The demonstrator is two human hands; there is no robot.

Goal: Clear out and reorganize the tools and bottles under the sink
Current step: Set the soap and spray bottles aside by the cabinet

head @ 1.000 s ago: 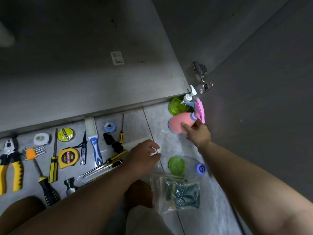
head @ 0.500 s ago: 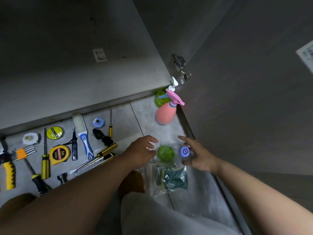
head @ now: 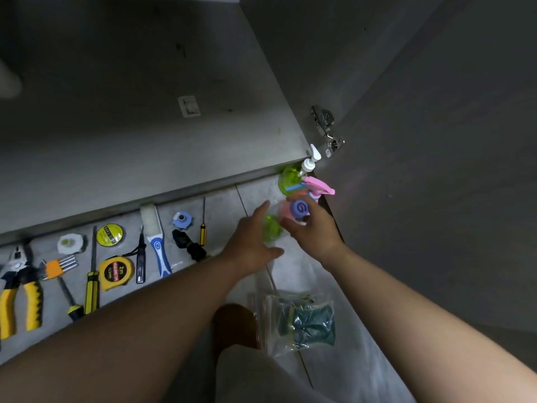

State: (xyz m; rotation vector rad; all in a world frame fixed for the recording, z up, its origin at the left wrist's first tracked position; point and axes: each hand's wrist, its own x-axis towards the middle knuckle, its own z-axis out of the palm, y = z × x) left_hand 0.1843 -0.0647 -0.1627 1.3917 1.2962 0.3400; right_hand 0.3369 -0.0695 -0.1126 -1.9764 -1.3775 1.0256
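Clear bottle (head: 273, 226), blue cap, above the floor (head: 348, 359)
Right hand (head: 315, 237) grips its cap end; left hand (head: 251, 245), fingers straight, lies against its side. Pink sprayer (head: 318, 186) just behind.

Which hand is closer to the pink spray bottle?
Right. The right hand is just in front of the pink spray bottle; the left hand is farther, to its left.

The tiled floor (head: 220, 210) bears pliers (head: 20, 289), hex keys (head: 59, 266), a screwdriver (head: 91, 286), a tape measure (head: 116, 273) and a brush (head: 157, 242) at left, and a bag (head: 302, 321) at right.
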